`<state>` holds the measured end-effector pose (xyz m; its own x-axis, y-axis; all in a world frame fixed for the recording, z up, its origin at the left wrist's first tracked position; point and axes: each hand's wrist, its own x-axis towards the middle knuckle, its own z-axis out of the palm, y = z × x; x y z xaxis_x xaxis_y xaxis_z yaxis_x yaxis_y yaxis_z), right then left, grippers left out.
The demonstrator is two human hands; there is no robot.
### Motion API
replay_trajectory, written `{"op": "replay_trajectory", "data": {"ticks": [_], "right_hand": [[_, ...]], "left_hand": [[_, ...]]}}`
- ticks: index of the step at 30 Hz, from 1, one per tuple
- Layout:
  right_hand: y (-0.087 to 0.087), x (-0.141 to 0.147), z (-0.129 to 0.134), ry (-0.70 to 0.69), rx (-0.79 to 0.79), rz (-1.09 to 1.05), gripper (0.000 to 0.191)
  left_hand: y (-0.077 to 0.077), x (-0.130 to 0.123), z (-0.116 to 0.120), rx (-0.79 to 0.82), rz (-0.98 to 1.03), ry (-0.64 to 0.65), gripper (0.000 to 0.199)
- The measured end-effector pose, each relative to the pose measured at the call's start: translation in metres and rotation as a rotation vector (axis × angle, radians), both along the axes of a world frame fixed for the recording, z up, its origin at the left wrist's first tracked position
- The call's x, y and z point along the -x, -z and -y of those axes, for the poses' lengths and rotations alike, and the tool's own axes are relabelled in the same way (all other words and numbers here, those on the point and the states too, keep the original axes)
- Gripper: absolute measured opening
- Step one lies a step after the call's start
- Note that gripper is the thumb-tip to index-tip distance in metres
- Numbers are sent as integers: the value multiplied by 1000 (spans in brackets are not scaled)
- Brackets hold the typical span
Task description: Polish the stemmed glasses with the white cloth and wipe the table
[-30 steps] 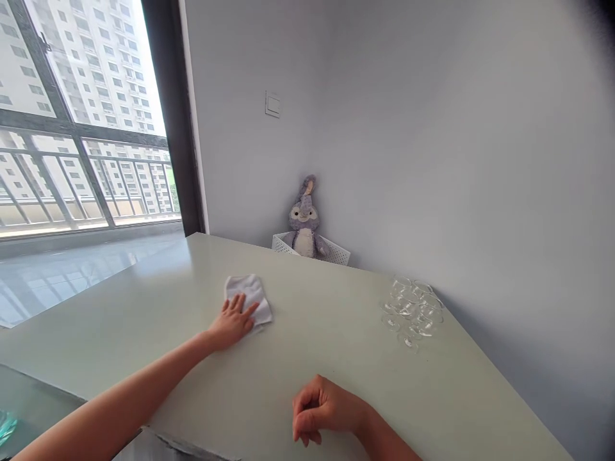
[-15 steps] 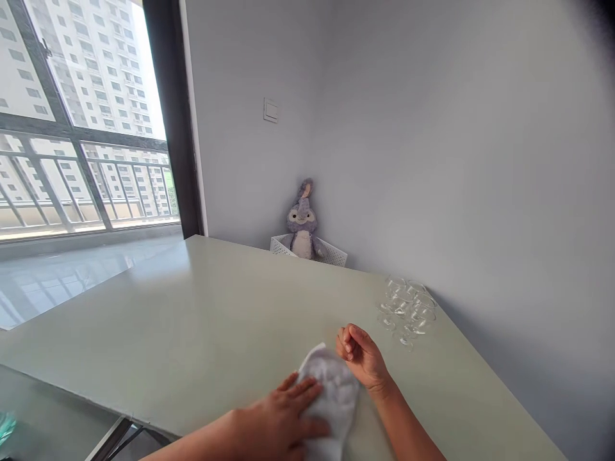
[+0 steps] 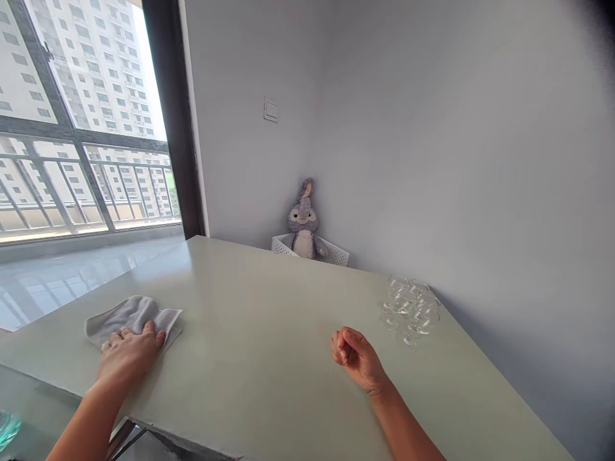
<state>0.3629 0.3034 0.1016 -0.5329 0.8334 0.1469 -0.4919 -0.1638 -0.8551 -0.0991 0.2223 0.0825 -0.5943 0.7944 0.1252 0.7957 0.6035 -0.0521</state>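
Left hand [image 3: 129,357] lies open, pressing a grey cloth [image 3: 125,317] to a pale tabletop [image 3: 250,307]; right hand [image 3: 358,360], clenched empty, sits near clear glasses [image 3: 409,312].

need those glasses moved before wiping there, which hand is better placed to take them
Probably the right hand: it is free, a loose fist on the tabletop nearest the clear glasses, while the left hand presses the grey cloth far over to the left.

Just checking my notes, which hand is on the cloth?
The left hand, flat on the grey cloth; the right hand is a loose fist on the tabletop, apart from it.
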Motion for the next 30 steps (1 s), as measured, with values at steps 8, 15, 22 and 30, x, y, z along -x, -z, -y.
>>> {"op": "replay_trajectory", "data": {"ticks": [8, 15, 22, 30], "right_hand": [[-9, 16, 18, -82, -128, 351, 24], [6, 50, 39, 312, -767, 1037, 23], [24, 32, 29, 255, -1063, 1333, 27], [13, -31, 4, 370, -757, 1456, 28]], "left_hand": [[28, -159, -18, -136, -4, 620, 43], [32, -273, 8, -206, 87, 1224, 52], [-18, -287, 10, -102, 188, 1207, 32], [-47, -267, -48, -259, 317, 1248, 30]]}}
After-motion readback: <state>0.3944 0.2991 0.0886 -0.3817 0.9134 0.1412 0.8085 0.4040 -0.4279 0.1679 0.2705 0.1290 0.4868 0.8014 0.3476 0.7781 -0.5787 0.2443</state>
